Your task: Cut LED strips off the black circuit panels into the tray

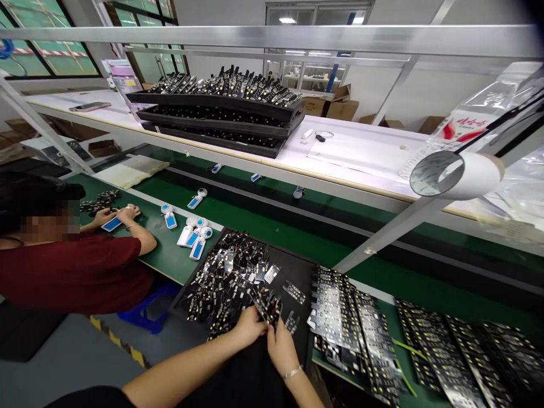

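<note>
My left hand (250, 326) and my right hand (282, 347) are close together over the near part of a black tray (295, 262). Between them they grip a small bunch of black circuit boards (267, 306), tilted upward; both hands have their fingers closed on it. To the left in the tray is a heap of small circuit boards (225, 277) with bits of red showing. Single boards (294, 292) lie apart on the tray's bare right side. Which fingers touch which board is hard to make out.
Unsplit circuit board panels (340, 311) are stacked right of the tray, with more panels (459, 351) beyond. White-and-blue devices (198, 233) sit at left, near a co-worker (76, 266) holding one. Above runs a shelf (357, 156) with stacked black trays (212, 113) and a tape roll (457, 174).
</note>
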Available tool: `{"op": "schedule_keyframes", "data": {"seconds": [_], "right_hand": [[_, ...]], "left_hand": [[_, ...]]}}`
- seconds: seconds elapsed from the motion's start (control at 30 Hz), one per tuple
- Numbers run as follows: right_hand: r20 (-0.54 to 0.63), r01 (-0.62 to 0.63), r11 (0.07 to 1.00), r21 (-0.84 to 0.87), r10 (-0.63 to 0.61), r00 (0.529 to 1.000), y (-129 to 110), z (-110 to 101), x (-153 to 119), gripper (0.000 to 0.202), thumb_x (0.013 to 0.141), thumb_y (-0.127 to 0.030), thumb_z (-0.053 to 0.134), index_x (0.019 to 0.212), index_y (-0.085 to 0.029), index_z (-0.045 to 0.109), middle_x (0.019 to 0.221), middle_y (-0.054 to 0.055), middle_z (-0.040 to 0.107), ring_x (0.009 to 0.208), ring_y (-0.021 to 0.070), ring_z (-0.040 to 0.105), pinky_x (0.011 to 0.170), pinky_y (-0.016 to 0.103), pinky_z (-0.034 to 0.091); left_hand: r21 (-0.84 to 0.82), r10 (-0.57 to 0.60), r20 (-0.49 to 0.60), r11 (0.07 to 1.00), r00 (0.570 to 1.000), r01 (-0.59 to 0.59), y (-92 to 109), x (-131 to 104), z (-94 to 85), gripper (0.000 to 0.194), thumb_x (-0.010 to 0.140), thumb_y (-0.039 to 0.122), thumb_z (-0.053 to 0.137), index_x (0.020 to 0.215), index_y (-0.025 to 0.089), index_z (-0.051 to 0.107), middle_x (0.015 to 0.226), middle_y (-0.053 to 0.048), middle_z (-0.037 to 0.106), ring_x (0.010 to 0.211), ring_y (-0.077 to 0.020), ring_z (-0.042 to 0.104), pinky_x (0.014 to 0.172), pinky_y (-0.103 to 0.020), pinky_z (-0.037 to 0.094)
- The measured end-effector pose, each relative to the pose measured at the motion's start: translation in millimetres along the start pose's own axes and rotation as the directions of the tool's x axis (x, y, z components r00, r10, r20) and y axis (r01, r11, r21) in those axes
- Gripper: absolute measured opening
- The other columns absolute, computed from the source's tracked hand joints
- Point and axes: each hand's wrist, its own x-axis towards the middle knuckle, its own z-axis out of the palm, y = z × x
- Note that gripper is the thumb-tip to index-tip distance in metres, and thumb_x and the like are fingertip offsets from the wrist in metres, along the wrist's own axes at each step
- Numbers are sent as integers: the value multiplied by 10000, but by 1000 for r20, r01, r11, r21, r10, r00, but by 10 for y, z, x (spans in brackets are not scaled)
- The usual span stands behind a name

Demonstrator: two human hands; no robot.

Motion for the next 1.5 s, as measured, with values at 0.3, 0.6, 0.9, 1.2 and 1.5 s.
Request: {"op": "schedule_keyframes", "data": {"seconds": [0.3,0.6,0.9,1.2,1.5], "right_hand": [[-245,-328,873,-362,251,937,438,-708,14,407,854,-383,479,1084,-79,622,913,226,693,858,348,675,777,442,482],[-553,-519,709,-478,217,805,601,-860,164,911,701,-529,669,1429,-107,320,1441,337,248,1257,540,310,911,627,326],[-449,-446,867,-223,315,836,443,-1069,30,1027,646,-490,650,1468,-50,219,1405,304,373,1283,450,385,1034,533,315],[294,-499,470,728,443,847,-34,-1037,-542,673,685,-644,572,1225,-244,541,1218,131,648,932,241,668,713,323,507],[747,-727,298,619,62,661,-459,-1410,-726,1097,635,-941,187,1117,-69,647,1041,264,675,615,212,636,463,251,441]], "left_hand": [[560,-102,-152,811,983,171,-21,-240,-1113,408,660,346,695,1031,190,626,874,-87,732,912,-309,667,840,-393,471],[723,-191,-343,572,920,388,-711,-762,-1457,477,679,476,680,1046,199,555,1056,-156,696,1020,-355,638,811,-401,467],[473,-98,-344,841,934,263,-744,-510,-1301,584,666,268,699,1182,162,445,773,-53,677,839,-288,665,772,-371,455],[-65,59,-31,996,998,-61,-192,-418,-872,741,693,495,716,1303,190,429,1098,-142,667,919,-229,681,824,-370,512],[-173,187,172,972,967,-157,625,-444,-795,735,657,353,805,1304,191,496,1265,-125,618,1182,-293,563,1080,-444,355]]}}
